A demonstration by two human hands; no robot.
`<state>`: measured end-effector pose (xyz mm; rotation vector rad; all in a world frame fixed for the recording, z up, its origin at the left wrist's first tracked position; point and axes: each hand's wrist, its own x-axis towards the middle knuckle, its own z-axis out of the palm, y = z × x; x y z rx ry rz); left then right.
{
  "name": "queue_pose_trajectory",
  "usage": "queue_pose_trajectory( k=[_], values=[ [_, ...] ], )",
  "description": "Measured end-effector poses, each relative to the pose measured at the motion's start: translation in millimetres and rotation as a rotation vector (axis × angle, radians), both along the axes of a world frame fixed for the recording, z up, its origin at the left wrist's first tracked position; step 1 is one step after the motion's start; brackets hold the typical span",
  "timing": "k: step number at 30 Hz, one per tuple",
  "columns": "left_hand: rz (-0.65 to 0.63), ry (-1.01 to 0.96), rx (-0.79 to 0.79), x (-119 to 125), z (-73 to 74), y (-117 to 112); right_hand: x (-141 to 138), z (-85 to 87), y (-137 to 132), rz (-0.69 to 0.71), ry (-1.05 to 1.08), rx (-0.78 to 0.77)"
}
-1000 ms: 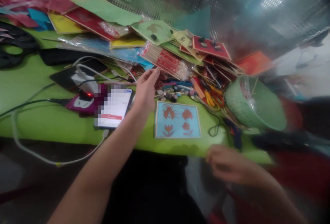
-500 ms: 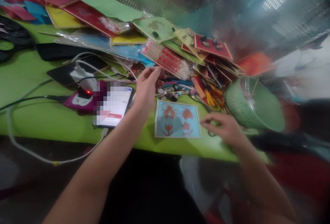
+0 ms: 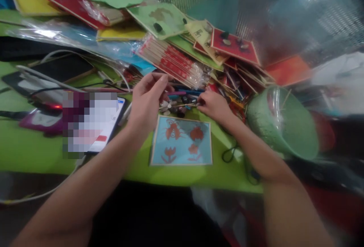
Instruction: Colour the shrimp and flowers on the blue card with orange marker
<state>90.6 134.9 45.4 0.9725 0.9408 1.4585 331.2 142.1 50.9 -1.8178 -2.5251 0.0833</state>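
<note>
A light blue card (image 3: 182, 141) with red animal and flower shapes lies on the green table (image 3: 34, 152) in front of me. Just beyond it sits a small heap of pebbles (image 3: 174, 107) and thin sticks. My left hand (image 3: 148, 101) hovers over the left of the heap, fingers curled together as in a pinch; what they hold is hidden. My right hand (image 3: 214, 105) rests at the right of the heap, fingers bent down onto the pebbles and a thin stick.
A phone (image 3: 93, 125) with a lit screen lies left of the card, cables and a purple device (image 3: 40, 116) beyond it. A green basket (image 3: 281, 122) stands at the right. Stacked coloured cards (image 3: 233, 46) and a wrapped stick bundle (image 3: 173, 63) crowd the back.
My right hand has moved up from the table's front edge, past the blue card, to the pebble heap. The left hand stays near the heap. The view has shifted closer.
</note>
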Motion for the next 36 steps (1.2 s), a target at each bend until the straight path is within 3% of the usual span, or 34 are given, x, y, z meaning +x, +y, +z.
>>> queue_pose_trajectory(
  k=[4,8,11,15,22,28,36],
  values=[
    [-0.041,0.009,-0.040,4,-1.3,-1,-3,6.2,-4,-0.081,0.088,-0.042],
    [-0.139,0.031,-0.072,11,-6.2,-6,-3,11.6,-22,-0.199,0.584,-0.144],
    [-0.283,0.053,-0.127,17,-12.8,-10,-8,11.5,-35,-0.234,0.979,-0.238],
    [-0.438,0.010,-0.199,20,-21.7,-12,-20,12.8,-40,-0.275,1.240,-0.279],
    [-0.494,-0.088,-0.175,14,-23.1,-14,-41,3.6,-38,-0.241,1.282,-0.157],
    [-0.442,-0.119,-0.154,16,-22.7,-16,-50,-3.2,-44,-0.235,1.215,-0.099],
    [-0.476,-0.052,-0.099,19,-24.8,-18,-50,-4.9,-54,-0.272,1.268,-0.021]
  ],
)
